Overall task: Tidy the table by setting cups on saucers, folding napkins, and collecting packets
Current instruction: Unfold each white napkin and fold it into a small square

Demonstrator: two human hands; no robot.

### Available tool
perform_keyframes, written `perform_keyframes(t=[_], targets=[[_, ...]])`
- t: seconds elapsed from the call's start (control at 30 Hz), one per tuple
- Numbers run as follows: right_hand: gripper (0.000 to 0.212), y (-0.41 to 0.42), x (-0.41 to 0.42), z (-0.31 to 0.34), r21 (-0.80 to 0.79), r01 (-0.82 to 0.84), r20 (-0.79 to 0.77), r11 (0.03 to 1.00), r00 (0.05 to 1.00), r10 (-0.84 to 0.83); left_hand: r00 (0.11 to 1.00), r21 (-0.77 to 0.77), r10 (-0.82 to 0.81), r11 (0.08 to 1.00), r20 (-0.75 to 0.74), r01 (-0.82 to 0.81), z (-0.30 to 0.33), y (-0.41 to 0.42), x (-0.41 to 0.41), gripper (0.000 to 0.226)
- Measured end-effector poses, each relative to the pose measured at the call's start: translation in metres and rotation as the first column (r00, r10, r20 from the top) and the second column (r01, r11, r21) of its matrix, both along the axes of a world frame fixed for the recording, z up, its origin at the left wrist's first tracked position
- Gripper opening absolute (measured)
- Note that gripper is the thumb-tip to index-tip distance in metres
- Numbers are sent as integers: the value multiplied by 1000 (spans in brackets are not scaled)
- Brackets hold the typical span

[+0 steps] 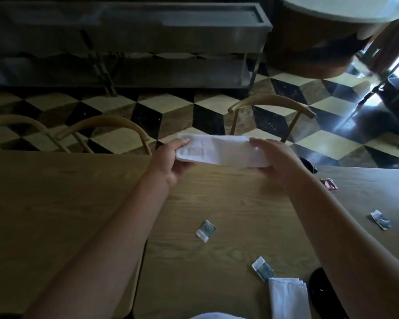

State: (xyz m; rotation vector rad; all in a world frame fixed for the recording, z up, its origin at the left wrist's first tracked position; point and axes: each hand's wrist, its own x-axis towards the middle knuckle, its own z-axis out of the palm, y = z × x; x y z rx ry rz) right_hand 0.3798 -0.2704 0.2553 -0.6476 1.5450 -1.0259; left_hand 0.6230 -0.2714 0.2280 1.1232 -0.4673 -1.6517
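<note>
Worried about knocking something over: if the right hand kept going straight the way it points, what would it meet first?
Probably the left hand: the right hand points leftward along the napkin both grip. Depth is unclear.

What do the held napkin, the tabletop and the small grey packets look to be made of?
Napkin: white, matte, probably cloth or thick paper; it holds a flat folded band.
Tabletop: wood or wood-look laminate, matte, visible grain.
Grey packets: likely printed paper, creased, with white ends.
</note>
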Motion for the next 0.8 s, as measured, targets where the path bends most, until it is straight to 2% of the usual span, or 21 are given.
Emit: perform_keyframes(t=[0.13,0.27,0.43,0.6,0.7,0.8], targets=[[20,58,1,-85,186,-103,-9,977,994,107,991,201,-46,979,128,19,-75,60,9,17],[10,133,3,-164,404,-138,-22,904,987,160,955,450,-156,892,252,27,-162,132,9,36],[14,204,-3,-220,603,-121,-77,788,975,209,860,623,-392,774,327,116,-220,201,9,21],[7,232,-10,-227,607,-119,-92,785,972,218,862,657,-380,750,336,75,-226,225,10,33],[4,229,-13,-220,554,-166,-96,816,961,261,842,573,-318,820,437,12,-219,218,11,32],[20,207,-15,-209,420,-120,-89,900,981,173,849,437,-207,899,486,-31,-207,189,11,22]])
